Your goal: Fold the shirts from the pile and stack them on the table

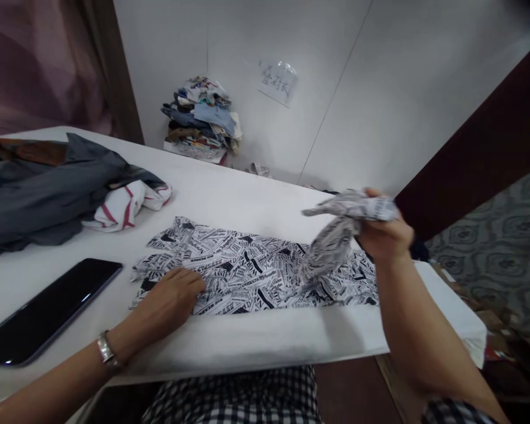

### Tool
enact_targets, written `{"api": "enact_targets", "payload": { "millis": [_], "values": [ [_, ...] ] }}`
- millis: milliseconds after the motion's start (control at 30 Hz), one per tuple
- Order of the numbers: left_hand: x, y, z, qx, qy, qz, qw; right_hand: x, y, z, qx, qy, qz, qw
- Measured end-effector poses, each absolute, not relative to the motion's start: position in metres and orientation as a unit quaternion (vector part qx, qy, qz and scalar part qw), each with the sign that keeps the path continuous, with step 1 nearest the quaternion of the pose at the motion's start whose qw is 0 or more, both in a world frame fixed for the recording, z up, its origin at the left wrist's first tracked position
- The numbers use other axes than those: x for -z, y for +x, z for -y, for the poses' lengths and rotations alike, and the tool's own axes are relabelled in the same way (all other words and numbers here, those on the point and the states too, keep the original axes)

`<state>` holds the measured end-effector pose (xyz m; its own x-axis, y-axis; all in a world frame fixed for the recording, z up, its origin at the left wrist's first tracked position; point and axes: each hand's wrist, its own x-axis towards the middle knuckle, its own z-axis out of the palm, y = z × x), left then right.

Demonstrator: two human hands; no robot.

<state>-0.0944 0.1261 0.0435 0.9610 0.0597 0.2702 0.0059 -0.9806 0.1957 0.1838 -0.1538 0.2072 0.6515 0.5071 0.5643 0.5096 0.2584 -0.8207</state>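
Observation:
A white shirt (247, 268) with black newspaper print lies lengthwise along the table's front, in a long, narrow shape. Over its left end my left hand (176, 294) rests with curled fingers closed on the fabric. My right hand (386, 235) is raised above the right end, gripping a bunched part of the same shirt. That lifted cloth (335, 235) hangs down to the left of my fist and is blurred by motion. The fingertips of both hands are partly hidden.
A black phone (48, 312) lies at the left front of the white table (247, 200). Behind it are a dark grey garment (48, 194) and a white cloth with red stripes (126, 206). A clothes pile (203, 118) stands by the wall, where a handwritten sign (277, 82) hangs.

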Motion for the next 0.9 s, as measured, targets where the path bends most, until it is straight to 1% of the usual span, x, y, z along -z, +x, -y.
{"api": "enact_targets", "payload": {
  "millis": [100, 167, 267, 333, 433, 533, 633, 700, 800, 867, 900],
  "values": [
    [-0.043, -0.096, -0.127, -0.130, 0.986, -0.023, 0.100, -0.199, 0.191, 0.095, -0.162, -0.626, 0.511, 0.567],
    [-0.044, -0.098, -0.127, -0.117, 0.986, -0.029, 0.111, -0.187, 0.199, 0.073, -0.190, -0.643, 0.522, 0.527],
    [-0.052, -0.101, -0.129, -0.098, 0.984, -0.043, 0.143, -0.159, 0.211, 0.073, -0.169, -0.678, 0.467, 0.542],
    [-0.059, -0.100, -0.134, -0.102, 0.980, -0.065, 0.160, -0.136, 0.218, 0.091, -0.166, -0.729, 0.416, 0.518],
    [-0.067, -0.091, -0.147, -0.123, 0.975, -0.104, 0.155, -0.097, 0.225, 0.128, -0.142, -0.819, 0.378, 0.406],
    [-0.067, -0.072, -0.165, -0.137, 0.974, -0.142, 0.114, -0.064, 0.233, 0.162, -0.071, -0.869, 0.402, 0.280],
    [-0.058, -0.051, -0.180, -0.111, 0.978, -0.164, 0.067, -0.045, 0.246, 0.184, 0.020, -0.885, 0.418, 0.204],
    [-0.052, -0.040, -0.186, -0.073, 0.981, -0.169, 0.060, -0.038, 0.257, 0.193, 0.064, -0.889, 0.418, 0.176],
    [-0.054, -0.030, -0.190, -0.046, 0.980, -0.183, 0.062, -0.030, 0.269, 0.197, 0.069, -0.895, 0.412, 0.154],
    [-0.065, -0.028, -0.189, -0.052, 0.971, -0.214, 0.092, -0.027, 0.274, 0.199, 0.056, -0.905, 0.396, 0.146],
    [-0.074, -0.028, -0.189, -0.060, 0.962, -0.234, 0.128, -0.026, 0.275, 0.200, 0.053, -0.910, 0.386, 0.145]
  ]
}}
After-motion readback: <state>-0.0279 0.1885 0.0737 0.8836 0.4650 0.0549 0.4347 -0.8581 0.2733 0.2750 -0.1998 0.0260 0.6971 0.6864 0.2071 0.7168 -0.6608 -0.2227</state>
